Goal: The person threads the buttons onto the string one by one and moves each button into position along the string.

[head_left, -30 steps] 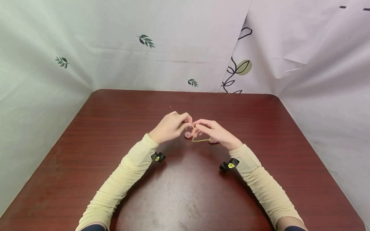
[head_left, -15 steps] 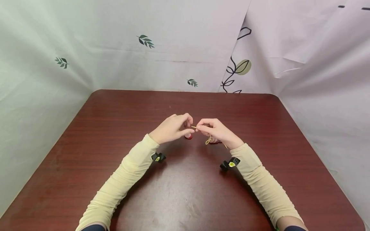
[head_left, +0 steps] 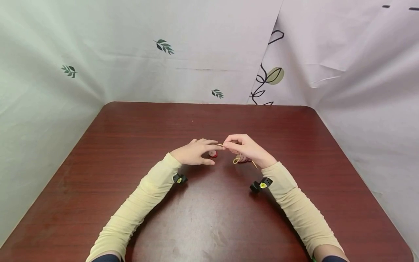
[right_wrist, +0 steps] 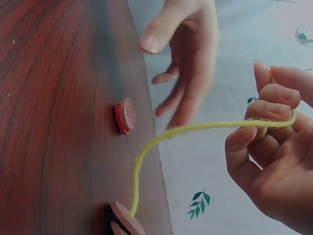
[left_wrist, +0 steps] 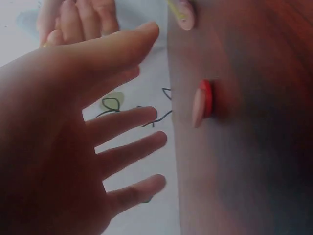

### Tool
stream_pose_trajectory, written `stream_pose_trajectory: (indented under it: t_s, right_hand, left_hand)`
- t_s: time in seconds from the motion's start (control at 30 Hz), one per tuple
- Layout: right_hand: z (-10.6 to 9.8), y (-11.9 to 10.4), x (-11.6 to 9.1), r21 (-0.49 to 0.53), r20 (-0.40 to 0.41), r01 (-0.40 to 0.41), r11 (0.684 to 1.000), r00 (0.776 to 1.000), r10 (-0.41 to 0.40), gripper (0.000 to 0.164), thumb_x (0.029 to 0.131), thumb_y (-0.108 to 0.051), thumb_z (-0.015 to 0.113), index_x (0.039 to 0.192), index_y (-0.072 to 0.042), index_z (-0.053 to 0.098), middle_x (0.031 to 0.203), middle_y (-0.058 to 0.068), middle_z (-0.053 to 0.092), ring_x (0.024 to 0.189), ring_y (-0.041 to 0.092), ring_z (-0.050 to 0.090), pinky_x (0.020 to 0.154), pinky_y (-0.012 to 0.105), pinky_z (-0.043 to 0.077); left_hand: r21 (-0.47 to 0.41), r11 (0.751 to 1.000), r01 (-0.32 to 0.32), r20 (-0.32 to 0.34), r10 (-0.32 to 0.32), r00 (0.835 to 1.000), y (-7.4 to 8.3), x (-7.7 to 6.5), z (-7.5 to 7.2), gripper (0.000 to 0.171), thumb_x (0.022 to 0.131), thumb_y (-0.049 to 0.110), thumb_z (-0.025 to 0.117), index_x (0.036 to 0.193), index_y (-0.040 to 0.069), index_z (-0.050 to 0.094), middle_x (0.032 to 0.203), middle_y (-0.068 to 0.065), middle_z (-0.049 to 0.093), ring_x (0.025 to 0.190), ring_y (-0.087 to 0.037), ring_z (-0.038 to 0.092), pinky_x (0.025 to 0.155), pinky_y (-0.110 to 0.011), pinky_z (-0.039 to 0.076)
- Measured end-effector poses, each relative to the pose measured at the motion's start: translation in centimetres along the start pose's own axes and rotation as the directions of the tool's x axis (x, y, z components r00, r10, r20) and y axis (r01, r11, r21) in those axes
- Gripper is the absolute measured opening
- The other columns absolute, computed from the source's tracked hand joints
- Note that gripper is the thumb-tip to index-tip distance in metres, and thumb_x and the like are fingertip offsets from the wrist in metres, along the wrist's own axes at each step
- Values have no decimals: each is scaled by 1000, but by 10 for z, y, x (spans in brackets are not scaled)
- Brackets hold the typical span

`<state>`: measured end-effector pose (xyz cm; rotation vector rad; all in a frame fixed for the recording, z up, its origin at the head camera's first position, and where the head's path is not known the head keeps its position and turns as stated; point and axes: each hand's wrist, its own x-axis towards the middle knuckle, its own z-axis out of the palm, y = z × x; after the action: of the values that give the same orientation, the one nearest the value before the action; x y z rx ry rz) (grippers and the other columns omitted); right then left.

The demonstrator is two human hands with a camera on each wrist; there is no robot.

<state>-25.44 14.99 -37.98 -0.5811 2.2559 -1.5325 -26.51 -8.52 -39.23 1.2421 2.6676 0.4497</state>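
Note:
My right hand (head_left: 246, 148) pinches a length of yellow yarn (right_wrist: 195, 128) between thumb and forefinger, its short end pointing left. The yarn also passes over the curled fingers in the right wrist view, then drops to a pink button (right_wrist: 126, 219) near the table. My left hand (head_left: 195, 152) is spread, fingers straight, with its fingertips near the yarn end. No thing sits in its palm in the left wrist view. Below and between the hands, a pink four-hole button (right_wrist: 128, 114) lies on a red button (left_wrist: 208, 98).
The dark red wooden table (head_left: 183, 225) carries both small groups of buttons. Under the right hand, the second group of pink buttons (head_left: 243, 159) is partly hidden. White patterned cloth (head_left: 131, 72) hangs behind the table and at both sides.
A second ago both hands held the yarn between them. My left hand has let go and spread its fingers. The right hand has kept its pinch, and the yarn now hangs in a loop below it.

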Motion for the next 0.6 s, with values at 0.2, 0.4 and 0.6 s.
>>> stream_pose_trajectory:
  t_s: [0.2, 0.4, 0.6]
  right_hand:
    - [-2, 2, 0, 26, 18, -19, 999, 1000, 18, 26, 95, -24, 61, 101, 2, 64, 59, -3, 39, 46, 12, 31, 41, 34, 25]
    - [-3, 5, 1, 51, 44, -27, 998, 999, 24, 28, 95, -22, 61, 102, 5, 63, 61, 0, 40, 47, 26, 29, 41, 35, 27]
    - [-6, 5, 2, 43, 62, -28, 999, 998, 26, 30, 96, -22, 60, 103, 7, 61, 61, 1, 41, 46, 24, 32, 41, 32, 29]
  left_hand:
    - [52, 999, 11, 48, -14, 999, -4, 3, 9, 49, 91, 32, 66, 137, 22, 56, 146, -7, 49, 134, -30, 45, 98, -51, 36]
    - [98, 994, 41, 70, -48, 996, -3, 4, 12, 40, 92, 28, 65, 130, 18, 62, 139, -8, 56, 130, -29, 49, 94, -47, 37]
    - [90, 996, 6, -15, -5, 1000, -5, 7, 18, 29, 87, 13, 69, 116, 15, 69, 113, -4, 65, 109, -21, 61, 81, -37, 38]
